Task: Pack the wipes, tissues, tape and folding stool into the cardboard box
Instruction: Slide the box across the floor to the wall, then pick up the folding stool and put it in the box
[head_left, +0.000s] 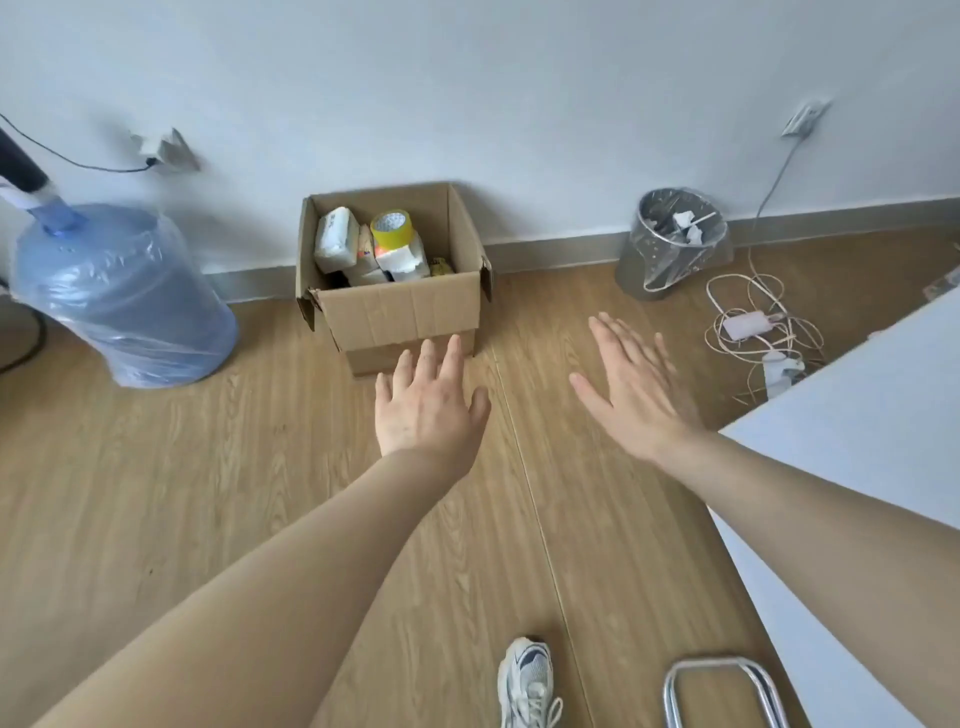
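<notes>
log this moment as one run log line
hands: left hand open, right hand open, both empty | brown cardboard box: holds yellow tape roll, white tissue packs | folding stool: unclear

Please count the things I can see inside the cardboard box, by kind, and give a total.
Roll of yellow tape: 1
Soft packs (tissues or wipes; I cannot tell which): at least 3
Yellow item, mostly hidden: 1
Total visible in the cardboard box: at least 5

Wooden floor (208, 519) carries cardboard box (400, 317), water jug (119, 296), wastebasket (670, 244).
</notes>
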